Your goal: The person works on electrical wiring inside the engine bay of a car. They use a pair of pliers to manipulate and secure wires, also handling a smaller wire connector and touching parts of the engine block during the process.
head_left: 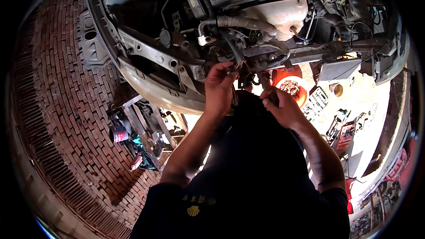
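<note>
My left hand (218,89) is raised at the front crossmember (310,54) of an opened car front. Its thumb and fingertips are pinched together beside some thin wires and a dark bracket; what lies between them is too small to make out. Lower and to the right, my right hand (284,107) is closed around a dark, slim tool (266,83), whose upper end points at the same crossmember. The tool's kind cannot be told in the shadow. Above both hands are a ribbed hose (243,22) and a pale heat shield (276,15) on the engine.
The silvery bumper edge (150,89) curves along the left. On the bright ground to the right stand an orange bowl of small metal parts (290,86), a socket set (315,102), a radiator-like panel (337,70) and a red tool case (346,135). A cluttered stand (146,126) is at left on brick paving.
</note>
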The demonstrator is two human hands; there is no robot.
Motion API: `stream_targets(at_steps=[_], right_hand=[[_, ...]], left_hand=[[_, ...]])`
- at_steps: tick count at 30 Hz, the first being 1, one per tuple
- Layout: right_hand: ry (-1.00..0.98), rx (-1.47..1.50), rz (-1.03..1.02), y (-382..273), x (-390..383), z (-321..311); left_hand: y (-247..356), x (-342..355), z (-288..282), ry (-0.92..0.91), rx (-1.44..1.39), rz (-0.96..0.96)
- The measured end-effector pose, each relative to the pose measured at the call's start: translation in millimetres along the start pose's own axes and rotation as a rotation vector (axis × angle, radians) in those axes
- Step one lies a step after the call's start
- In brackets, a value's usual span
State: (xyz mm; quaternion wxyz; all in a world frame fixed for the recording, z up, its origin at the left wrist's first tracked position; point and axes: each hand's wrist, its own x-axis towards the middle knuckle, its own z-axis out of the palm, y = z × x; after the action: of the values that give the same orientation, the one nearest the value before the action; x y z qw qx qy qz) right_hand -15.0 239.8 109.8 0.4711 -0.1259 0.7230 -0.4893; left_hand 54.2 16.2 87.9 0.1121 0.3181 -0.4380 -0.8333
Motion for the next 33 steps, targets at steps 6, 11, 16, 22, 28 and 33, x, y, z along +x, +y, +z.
stream_targets(at_steps=[6, 11, 16, 22, 28, 33], right_hand=[[-0.086, -0.467, -0.013, -28.9, 11.5, -10.3], [-0.151, -0.561, -0.011, -29.5, 26.9, -15.3], [-0.205, -0.565, 0.065, -60.8, 33.7, -19.8], [-0.254, -0.623, 0.032, -83.8, 37.4, -18.5], [-0.237, -0.646, 0.143, -93.9, 35.6, -12.5], [-0.131, -0.552, 0.106, -71.5, 22.2, -7.8]], left_hand=[[-3.5, -4.2, -2.2, 0.031, 0.111, 0.043], [-2.6, -7.8, 1.5, 0.045, 0.082, 0.068], [-12.9, -7.5, 1.3, 0.084, 0.038, 0.144], [-8.7, -9.7, 0.7, 0.083, 0.002, 0.02], [-16.7, -3.7, -7.7, 0.048, -0.199, 0.013], [-13.4, -5.7, -4.2, 0.027, -0.229, -0.019]])
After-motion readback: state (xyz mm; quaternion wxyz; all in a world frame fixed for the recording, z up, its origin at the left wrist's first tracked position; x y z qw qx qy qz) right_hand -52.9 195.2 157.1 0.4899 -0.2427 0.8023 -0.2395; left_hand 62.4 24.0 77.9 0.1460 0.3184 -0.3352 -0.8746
